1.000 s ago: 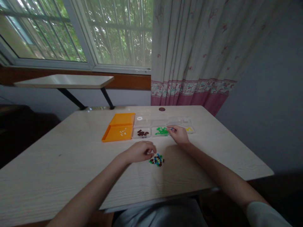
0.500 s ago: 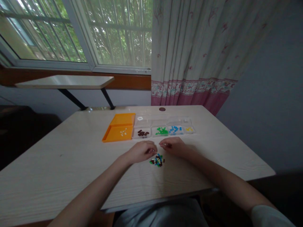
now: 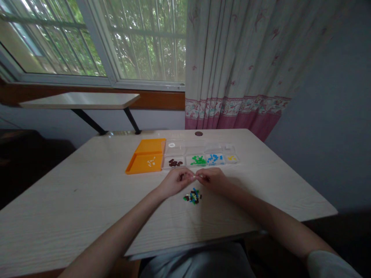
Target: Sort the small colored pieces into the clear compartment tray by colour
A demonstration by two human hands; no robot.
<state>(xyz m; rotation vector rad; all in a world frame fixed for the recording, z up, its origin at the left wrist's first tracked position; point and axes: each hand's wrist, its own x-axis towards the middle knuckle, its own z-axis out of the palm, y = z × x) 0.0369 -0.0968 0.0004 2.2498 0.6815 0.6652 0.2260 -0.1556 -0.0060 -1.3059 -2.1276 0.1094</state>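
Fingertips of my left hand (image 3: 175, 181) and my right hand (image 3: 213, 180) meet above the table, both pinched closed. A tiny pale bit shows where they touch, too small to name. Dark reddish patches show inside the curled fingers of both hands; I cannot tell if they are pieces or shadow. Just below the hands, on the tabletop, lies a small cluster of blue, green, brown and cream building pieces (image 3: 193, 196). Behind the hands are brown pieces (image 3: 175, 163), green pieces (image 3: 198, 160), blue pieces (image 3: 215, 159) and yellow pieces (image 3: 232, 158) in clear boxes.
An open orange case (image 3: 130, 166) holding a few white pieces (image 3: 151, 161) stands left of the clear boxes. A raised shelf (image 3: 81, 99) on black legs is at the back left. The table (image 3: 87, 200) ends at a curtain (image 3: 228, 112) and window.
My left hand has moved up and right, and its fingertips now touch those of my right hand. The cluster on the table has stayed in place.
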